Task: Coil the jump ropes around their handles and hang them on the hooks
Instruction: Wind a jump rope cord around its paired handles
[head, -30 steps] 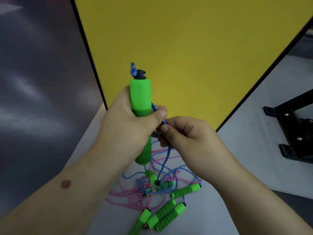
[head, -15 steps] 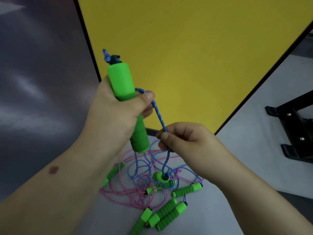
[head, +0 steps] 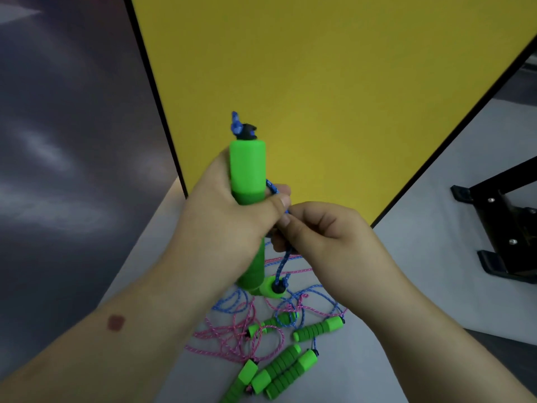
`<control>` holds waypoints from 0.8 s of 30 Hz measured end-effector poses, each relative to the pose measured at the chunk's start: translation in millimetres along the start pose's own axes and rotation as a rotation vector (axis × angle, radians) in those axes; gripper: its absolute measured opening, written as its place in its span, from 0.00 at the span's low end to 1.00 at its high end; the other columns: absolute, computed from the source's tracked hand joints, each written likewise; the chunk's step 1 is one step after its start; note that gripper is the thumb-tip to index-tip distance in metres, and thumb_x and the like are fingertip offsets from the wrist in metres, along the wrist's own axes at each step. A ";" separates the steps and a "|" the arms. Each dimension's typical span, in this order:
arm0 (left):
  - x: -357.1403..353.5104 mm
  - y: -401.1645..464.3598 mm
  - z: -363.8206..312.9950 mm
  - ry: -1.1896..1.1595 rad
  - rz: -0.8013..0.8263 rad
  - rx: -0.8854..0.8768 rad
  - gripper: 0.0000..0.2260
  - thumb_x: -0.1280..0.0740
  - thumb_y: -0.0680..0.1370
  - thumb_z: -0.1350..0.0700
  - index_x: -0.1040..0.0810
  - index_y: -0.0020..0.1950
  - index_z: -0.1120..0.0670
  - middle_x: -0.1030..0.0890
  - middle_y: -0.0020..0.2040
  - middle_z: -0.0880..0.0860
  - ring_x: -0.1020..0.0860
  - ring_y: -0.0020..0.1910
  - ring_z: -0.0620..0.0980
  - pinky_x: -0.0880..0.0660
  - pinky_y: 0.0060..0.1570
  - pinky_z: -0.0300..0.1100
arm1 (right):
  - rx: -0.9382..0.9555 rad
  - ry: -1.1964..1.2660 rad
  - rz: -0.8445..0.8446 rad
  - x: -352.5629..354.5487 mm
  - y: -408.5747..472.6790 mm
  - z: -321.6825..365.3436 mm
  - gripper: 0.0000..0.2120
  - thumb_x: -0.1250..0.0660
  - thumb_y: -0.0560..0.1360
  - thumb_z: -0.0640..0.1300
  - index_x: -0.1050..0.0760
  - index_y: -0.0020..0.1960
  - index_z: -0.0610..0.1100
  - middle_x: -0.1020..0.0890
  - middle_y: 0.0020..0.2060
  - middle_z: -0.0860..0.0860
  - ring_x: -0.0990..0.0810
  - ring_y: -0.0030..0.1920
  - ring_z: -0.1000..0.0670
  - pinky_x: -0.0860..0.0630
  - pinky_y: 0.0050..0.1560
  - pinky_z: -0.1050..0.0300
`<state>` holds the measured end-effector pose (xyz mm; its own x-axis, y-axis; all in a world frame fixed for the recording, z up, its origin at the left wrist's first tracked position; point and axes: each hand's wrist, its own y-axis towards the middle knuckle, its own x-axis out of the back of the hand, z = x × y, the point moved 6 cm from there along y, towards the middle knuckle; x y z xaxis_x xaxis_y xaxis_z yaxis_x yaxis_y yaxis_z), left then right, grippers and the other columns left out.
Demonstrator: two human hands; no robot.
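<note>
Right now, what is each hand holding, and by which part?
The left hand grips the green foam handle around its middle. The right hand pinches the blue rope just beside that handle.

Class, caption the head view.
Left hand grips green handle; right hand pinches blue rope.
</note>
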<state>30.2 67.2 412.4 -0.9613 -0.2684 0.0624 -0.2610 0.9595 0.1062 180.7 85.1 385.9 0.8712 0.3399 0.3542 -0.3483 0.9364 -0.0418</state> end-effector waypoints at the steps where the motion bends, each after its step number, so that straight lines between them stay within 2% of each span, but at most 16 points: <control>1: -2.8 -2.4 -0.3 0.016 -0.007 -0.010 0.17 0.24 0.74 0.64 0.25 0.49 0.44 0.13 0.42 0.49 0.12 0.45 0.50 0.15 0.47 0.56 | 0.002 0.018 0.004 -0.3 0.6 -0.9 0.11 0.32 0.81 0.50 0.16 0.44 0.46 0.14 0.38 0.49 0.17 0.41 0.46 0.20 0.50 0.39; 4: 2.9 -1.3 -7.1 -0.111 -0.070 -0.018 0.21 0.26 0.76 0.68 0.26 0.50 0.41 0.12 0.43 0.52 0.12 0.44 0.51 0.15 0.46 0.53 | -0.047 -0.012 0.069 -3.0 -1.8 -5.9 0.14 0.32 0.78 0.55 0.16 0.45 0.46 0.16 0.39 0.39 0.23 0.38 0.48 0.22 0.44 0.39; 6: 11.3 3.6 -9.5 -0.189 -0.114 -0.021 0.20 0.27 0.77 0.67 0.26 0.50 0.42 0.13 0.44 0.55 0.12 0.45 0.52 0.15 0.48 0.51 | -0.077 -0.063 0.083 -2.7 -3.6 -7.2 0.14 0.32 0.79 0.55 0.17 0.43 0.46 0.18 0.36 0.41 0.26 0.34 0.52 0.27 0.35 0.49; 8: 12.1 4.5 -7.7 -0.151 -0.105 -0.034 0.16 0.24 0.75 0.62 0.26 0.48 0.43 0.14 0.46 0.59 0.12 0.45 0.55 0.15 0.48 0.56 | -0.060 -0.042 0.041 -0.2 -3.7 -2.5 0.13 0.33 0.80 0.52 0.16 0.42 0.46 0.17 0.34 0.46 0.25 0.32 0.48 0.28 0.33 0.51; 9: 8.3 2.6 -6.5 -0.095 -0.080 -0.035 0.15 0.22 0.74 0.60 0.25 0.47 0.43 0.14 0.46 0.59 0.12 0.46 0.57 0.15 0.48 0.59 | -0.041 -0.018 0.020 0.7 -3.6 1.3 0.12 0.33 0.81 0.51 0.16 0.43 0.47 0.16 0.36 0.46 0.23 0.33 0.43 0.26 0.34 0.48; 11: -0.5 -2.7 -7.2 -0.030 -0.030 -0.035 0.17 0.22 0.72 0.60 0.24 0.47 0.40 0.13 0.44 0.53 0.13 0.45 0.57 0.15 0.46 0.60 | -0.013 0.034 0.006 0.6 -3.5 5.8 0.11 0.32 0.81 0.50 0.16 0.44 0.46 0.16 0.40 0.40 0.21 0.36 0.37 0.24 0.38 0.38; 13: 0.5 -1.6 -10.3 -0.046 -0.043 -0.049 0.20 0.22 0.72 0.61 0.23 0.47 0.35 0.12 0.44 0.52 0.13 0.43 0.55 0.15 0.45 0.57 | -0.031 0.038 0.029 -0.1 -4.7 3.4 0.11 0.32 0.80 0.50 0.16 0.45 0.45 0.16 0.40 0.37 0.22 0.35 0.40 0.24 0.39 0.35; 15: 9.9 4.2 -12.4 -0.183 -0.097 -0.029 0.19 0.23 0.73 0.63 0.24 0.48 0.39 0.13 0.44 0.53 0.12 0.43 0.54 0.15 0.47 0.53 | -0.062 -0.012 0.067 -1.1 -6.1 -1.1 0.12 0.31 0.80 0.52 0.17 0.44 0.46 0.16 0.38 0.38 0.23 0.34 0.44 0.24 0.39 0.36; 16: 13.8 6.0 -13.2 -0.240 -0.113 -0.019 0.19 0.23 0.74 0.64 0.25 0.48 0.41 0.14 0.44 0.56 0.12 0.44 0.55 0.15 0.48 0.53 | -0.065 -0.039 0.077 -1.8 -6.5 -1.8 0.13 0.32 0.80 0.53 0.17 0.43 0.46 0.16 0.37 0.39 0.23 0.34 0.42 0.23 0.40 0.38; 18: 12.0 4.2 -11.9 -0.189 -0.095 -0.011 0.17 0.22 0.72 0.59 0.24 0.47 0.40 0.15 0.46 0.60 0.12 0.46 0.57 0.15 0.49 0.56 | -0.042 -0.045 0.046 0.0 -5.5 -0.6 0.13 0.33 0.80 0.53 0.16 0.43 0.47 0.15 0.35 0.43 0.20 0.38 0.41 0.22 0.42 0.41; 20: -0.4 -3.1 -11.2 -0.066 -0.014 -0.001 0.18 0.21 0.70 0.58 0.24 0.46 0.37 0.13 0.46 0.54 0.12 0.45 0.57 0.15 0.47 0.58 | 0.010 -0.022 0.014 1.1 -4.1 4.4 0.13 0.32 0.80 0.51 0.16 0.42 0.46 0.16 0.35 0.43 0.20 0.38 0.40 0.23 0.42 0.42; 22: -4.6 -5.9 -11.4 -0.024 0.000 -0.016 0.22 0.24 0.73 0.65 0.24 0.47 0.37 0.12 0.44 0.51 0.12 0.43 0.54 0.15 0.45 0.55 | 0.047 -0.009 0.025 0.0 -3.9 6.6 0.13 0.31 0.80 0.52 0.17 0.43 0.45 0.17 0.36 0.39 0.23 0.34 0.40 0.24 0.39 0.42; 24: 1.4 -2.4 -10.4 -0.121 -0.039 -0.002 0.22 0.26 0.75 0.68 0.25 0.49 0.40 0.12 0.44 0.52 0.12 0.42 0.53 0.15 0.43 0.50 | 0.040 0.042 0.025 0.5 -4.4 6.4 0.08 0.30 0.79 0.49 0.17 0.45 0.46 0.18 0.34 0.44 0.26 0.34 0.49 0.27 0.36 0.51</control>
<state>30.4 63.6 422.6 -0.9540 -0.2933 -0.0618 -0.2985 0.9483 0.1081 180.4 80.6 392.3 0.8757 0.3672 0.3136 -0.3828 0.9237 -0.0128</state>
